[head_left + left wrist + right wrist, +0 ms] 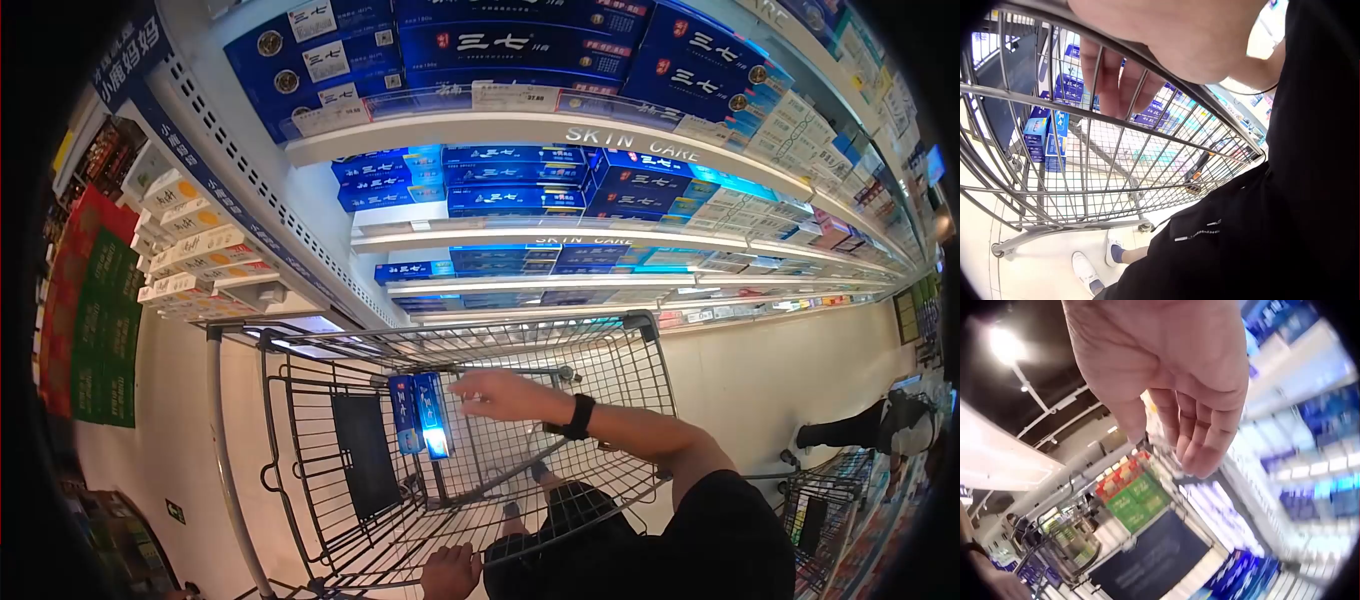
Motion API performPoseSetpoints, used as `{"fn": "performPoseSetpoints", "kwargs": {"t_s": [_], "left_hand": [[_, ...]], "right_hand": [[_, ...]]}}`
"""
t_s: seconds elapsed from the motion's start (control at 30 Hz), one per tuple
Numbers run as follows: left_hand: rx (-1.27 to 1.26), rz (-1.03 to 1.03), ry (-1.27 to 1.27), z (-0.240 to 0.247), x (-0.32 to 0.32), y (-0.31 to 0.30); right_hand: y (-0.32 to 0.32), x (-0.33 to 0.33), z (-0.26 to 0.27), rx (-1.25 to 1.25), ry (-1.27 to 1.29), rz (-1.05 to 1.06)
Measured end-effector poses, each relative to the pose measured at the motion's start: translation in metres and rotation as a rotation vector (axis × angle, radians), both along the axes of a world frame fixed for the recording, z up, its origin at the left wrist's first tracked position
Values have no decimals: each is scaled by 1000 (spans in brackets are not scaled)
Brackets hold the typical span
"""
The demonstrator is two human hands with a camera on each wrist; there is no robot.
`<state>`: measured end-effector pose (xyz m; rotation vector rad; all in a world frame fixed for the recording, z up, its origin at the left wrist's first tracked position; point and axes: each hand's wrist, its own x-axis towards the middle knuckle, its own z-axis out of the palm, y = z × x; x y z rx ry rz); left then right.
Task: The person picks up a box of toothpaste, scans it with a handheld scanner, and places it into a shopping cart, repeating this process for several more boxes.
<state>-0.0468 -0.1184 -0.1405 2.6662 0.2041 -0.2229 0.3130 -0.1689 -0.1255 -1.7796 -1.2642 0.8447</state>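
Observation:
The left hand (452,574) grips the near rim of a wire shopping cart (1079,114); in the left wrist view its fingers (1124,84) curl over the bar. The right hand (503,394) is above the cart basket, beside two blue boxes (428,412) standing side by side at the cart's left end. In the right wrist view the right hand (1169,381) holds nothing, its fingers loosely bent and the thumb apart. The boxes (1244,575) show below it.
Shelves (480,130) of blue and white boxes run behind the cart. A rack of white boxes (195,245) and red and green cartons (100,310) stand at left. Another person (900,425) and a second cart (825,510) are at right.

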Motion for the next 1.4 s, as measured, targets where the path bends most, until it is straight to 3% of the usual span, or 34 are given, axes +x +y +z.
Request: {"fn": "performPoseSetpoints", "kwargs": {"t_s": [0.13,0.23,0.37,0.5,1.1,1.4], "left_hand": [[-73,78,147,4,-5,-4],[-34,86,95,-4,-9,-6],[-27,95,60,-7,-10,-6],[-8,99,102,-1,-8,-7],[-13,97,138,3,-5,-7],[-30,113,115,-1,-8,-8]], "right_hand": [[1,109,79,262,-621,-256],[8,182,104,92,-856,-330],[13,234,85,-171,-1038,-300],[16,246,80,-350,-986,-250],[21,266,62,-342,-1006,-172],[14,255,72,-209,-994,-242]]}}
